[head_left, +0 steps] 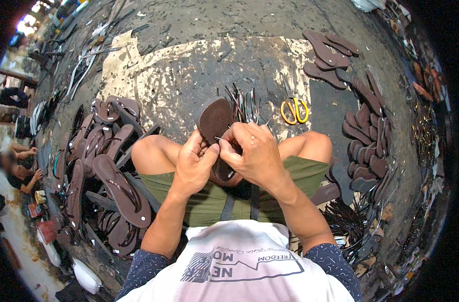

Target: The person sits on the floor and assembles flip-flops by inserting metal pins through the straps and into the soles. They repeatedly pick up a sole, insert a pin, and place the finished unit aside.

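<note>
In front of my lap I hold a dark brown flip-flop sole [215, 118], tilted, its rounded end pointing away from me. My left hand [194, 161] is closed around the sole's left edge, thumb on top. Over the sole's middle, my right hand [257, 151] is closed in a pinch beside my left thumb. A small shiny tip shows between the two hands; what it belongs to is hidden by my fingers. Just beyond my right hand lies a bunch of thin dark straps [246, 103]. Yellow-handled scissors [295, 111] rest to the right of those.
Strapped brown flip-flops [120, 189] are heaped at my left. Loose brown soles [366, 128] lie stacked along the right, with more soles [326, 56] at the far right. A dark strap pile [346, 221] sits by my right elbow. At far left, another person [20, 168] is seated.
</note>
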Available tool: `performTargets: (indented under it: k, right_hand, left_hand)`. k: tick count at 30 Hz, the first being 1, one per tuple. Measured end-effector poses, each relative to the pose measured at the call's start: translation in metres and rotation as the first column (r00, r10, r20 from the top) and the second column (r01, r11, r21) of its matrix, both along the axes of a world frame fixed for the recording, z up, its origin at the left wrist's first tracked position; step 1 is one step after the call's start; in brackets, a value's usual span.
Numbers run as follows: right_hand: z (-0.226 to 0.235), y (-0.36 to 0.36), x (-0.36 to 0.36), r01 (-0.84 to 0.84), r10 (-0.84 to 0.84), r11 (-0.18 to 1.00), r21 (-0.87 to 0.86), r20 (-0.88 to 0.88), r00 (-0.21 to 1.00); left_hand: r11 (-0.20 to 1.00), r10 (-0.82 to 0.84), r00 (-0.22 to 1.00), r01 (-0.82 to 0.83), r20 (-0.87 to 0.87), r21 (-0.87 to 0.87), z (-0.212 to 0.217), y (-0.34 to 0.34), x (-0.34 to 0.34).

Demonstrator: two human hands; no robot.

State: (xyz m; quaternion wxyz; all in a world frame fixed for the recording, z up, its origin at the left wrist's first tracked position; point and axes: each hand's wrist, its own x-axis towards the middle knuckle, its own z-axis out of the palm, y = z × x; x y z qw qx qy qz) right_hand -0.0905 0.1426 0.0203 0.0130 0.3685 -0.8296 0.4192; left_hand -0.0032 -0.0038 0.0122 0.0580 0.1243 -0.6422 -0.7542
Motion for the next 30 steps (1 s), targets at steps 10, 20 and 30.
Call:
performTargets:
  k: [10, 20, 30]
  right_hand:
    - [0.002, -0.005, 0.003, -0.015, 0.015, 0.999, -0.037, -0.007, 1.000]
    - [-0.022, -0.015, 0.002, -0.023, 0.019, 0.992, -0.125, -0.033, 0.999]
    - [-0.115, 0.263, -0.154, 0.629, -0.582, 0.744, 0.225, -0.245, 0.775]
  left_hand:
    - [0.992, 0.003, 0.998, -0.012, -0.067, -0.127, -0.016, -0.005, 0.004]
    - [0.762, 0.102, 0.989, -0.146, -0.106, -0.631, -0.036, -0.005, 0.024]
    - [0.250, 0.565, 0.823, -0.235, -0.056, -0.939, 0.131, -0.196, 0.163]
